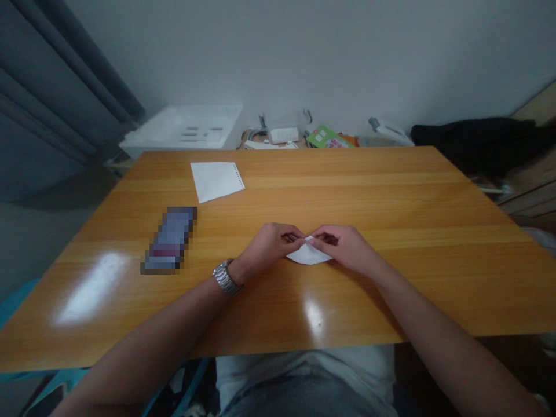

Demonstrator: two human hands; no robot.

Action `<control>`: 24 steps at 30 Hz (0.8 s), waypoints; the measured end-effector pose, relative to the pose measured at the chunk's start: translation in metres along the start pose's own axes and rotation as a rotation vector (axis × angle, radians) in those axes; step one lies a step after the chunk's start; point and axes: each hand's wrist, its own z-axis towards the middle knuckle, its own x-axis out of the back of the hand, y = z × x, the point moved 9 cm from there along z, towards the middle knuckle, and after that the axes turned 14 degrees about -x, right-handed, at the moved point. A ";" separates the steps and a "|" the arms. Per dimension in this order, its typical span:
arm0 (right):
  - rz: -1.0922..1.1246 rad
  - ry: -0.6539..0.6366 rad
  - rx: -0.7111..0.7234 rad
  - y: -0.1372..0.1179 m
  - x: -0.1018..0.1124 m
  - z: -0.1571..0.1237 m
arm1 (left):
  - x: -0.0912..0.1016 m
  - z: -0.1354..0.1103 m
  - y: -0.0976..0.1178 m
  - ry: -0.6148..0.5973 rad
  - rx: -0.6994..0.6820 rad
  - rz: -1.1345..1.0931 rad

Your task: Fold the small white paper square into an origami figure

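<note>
A small folded piece of white paper (307, 255) lies on the wooden table (391, 202) near its middle. My left hand (269, 246), with a metal watch (226, 277) on the wrist, pinches the paper's left side with curled fingers. My right hand (345, 246) pinches the paper's top right in the same way. The fingertips of both hands almost meet above the paper, and much of it is hidden under them.
A white sheet with a perforated edge (216, 180) lies at the far left of the table. A blurred-out dark flat object (170, 239) lies left of my hands. Behind the table are a white box (186, 130), clutter (304, 137) and dark cloth (478, 142).
</note>
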 end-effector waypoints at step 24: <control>0.007 0.112 -0.030 0.007 0.018 0.006 | 0.009 0.001 -0.008 0.045 0.055 -0.097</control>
